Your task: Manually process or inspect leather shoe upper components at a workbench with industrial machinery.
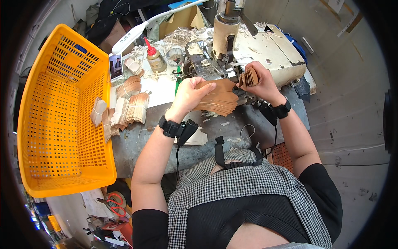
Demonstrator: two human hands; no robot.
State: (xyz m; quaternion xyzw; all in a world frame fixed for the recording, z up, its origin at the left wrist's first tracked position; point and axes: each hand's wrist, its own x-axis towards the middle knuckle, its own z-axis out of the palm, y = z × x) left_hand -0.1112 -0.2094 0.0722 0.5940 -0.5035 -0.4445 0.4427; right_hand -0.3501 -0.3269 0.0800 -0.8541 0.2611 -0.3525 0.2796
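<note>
My left hand [191,95] is closed on a fanned stack of flat brown leather-like pieces [220,99], its thumb lying on top. To its right, my right hand [265,85] grips a smaller bunch of brown pieces [248,79], curled with their edges upward. The two bunches are close together; I cannot tell whether they touch. Both hands are just in front of a cream-coloured bench machine [226,35], whose lower working parts are partly hidden behind them. Under my left wrist, a few pale pieces [198,137] lie on the grey metal bench top [159,153].
A yellow perforated basket [66,182] stands at the left. Beside it lie several banded bundles [137,107]. Behind are a red-capped bottle [156,60], a glass jar [175,57], a phone [116,67], a white lamp arm [166,15] and heaped scraps [182,36]. Orange-handled scissors [116,204] hang lower left.
</note>
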